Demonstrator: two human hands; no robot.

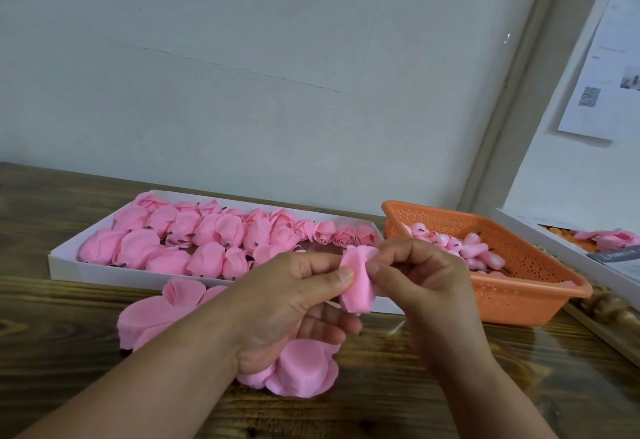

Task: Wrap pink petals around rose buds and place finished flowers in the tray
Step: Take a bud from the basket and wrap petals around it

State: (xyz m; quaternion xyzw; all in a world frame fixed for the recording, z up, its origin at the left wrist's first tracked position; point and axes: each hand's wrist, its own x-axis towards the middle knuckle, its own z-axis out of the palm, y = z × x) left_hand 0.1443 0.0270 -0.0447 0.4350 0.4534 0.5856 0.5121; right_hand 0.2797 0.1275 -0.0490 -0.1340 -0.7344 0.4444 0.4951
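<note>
Two bare hands meet raised, forearms angled in from below.
The left hand (pixel 294 303) comes in from the lower left, its thumb lying flat along the top and its fingers curled beneath. The right hand (pixel 422 275) faces it, fingers bent inward and fingertips (pixel 374 269) pinching just beside the left thumb.

Both forearms bare, no sleeves (left hand (pixel 291 303), right hand (pixel 422 286))

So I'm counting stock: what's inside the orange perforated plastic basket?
The orange perforated plastic basket holds small pink rose buds with dark stems. Its near wall and the right hand cover some, so no count.
</note>
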